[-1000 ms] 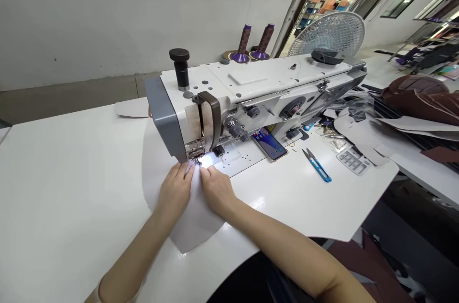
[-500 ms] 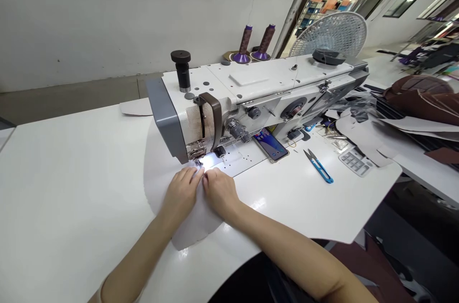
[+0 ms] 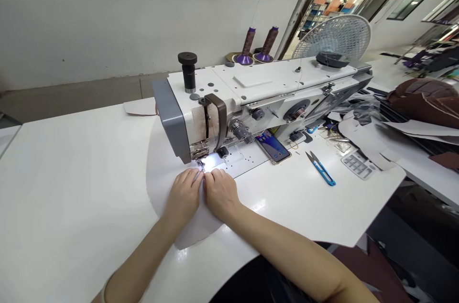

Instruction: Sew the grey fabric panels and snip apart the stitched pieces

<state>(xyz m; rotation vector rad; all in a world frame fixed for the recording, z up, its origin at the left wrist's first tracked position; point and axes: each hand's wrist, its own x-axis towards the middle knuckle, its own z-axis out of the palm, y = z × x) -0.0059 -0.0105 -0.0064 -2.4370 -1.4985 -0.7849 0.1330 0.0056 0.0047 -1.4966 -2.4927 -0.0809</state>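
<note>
A white industrial sewing machine (image 3: 261, 88) stands on a white table (image 3: 71, 188). A pale grey sheet of material (image 3: 161, 169) lies under its presser foot (image 3: 200, 162), lit by the machine's lamp. My left hand (image 3: 184, 195) and my right hand (image 3: 221, 193) lie side by side on the sheet just in front of the foot, fingertips nearly touching each other. The fingers of both hands press down flat on the material with the tips together at the needle. A brown strap (image 3: 219, 119) hangs over the machine's head.
A phone (image 3: 272, 145) lies by the machine's arm, blue thread snips (image 3: 322, 169) to its right, a grey keypad (image 3: 356, 164) further right. Two thread cones (image 3: 258, 45) and a fan (image 3: 333, 37) stand behind. Brown and white cut pieces (image 3: 419, 102) pile at the right.
Both hands have drawn a little closer together on the sheet, still at the presser foot. The view has shifted slightly, so everything sits a bit further right.
</note>
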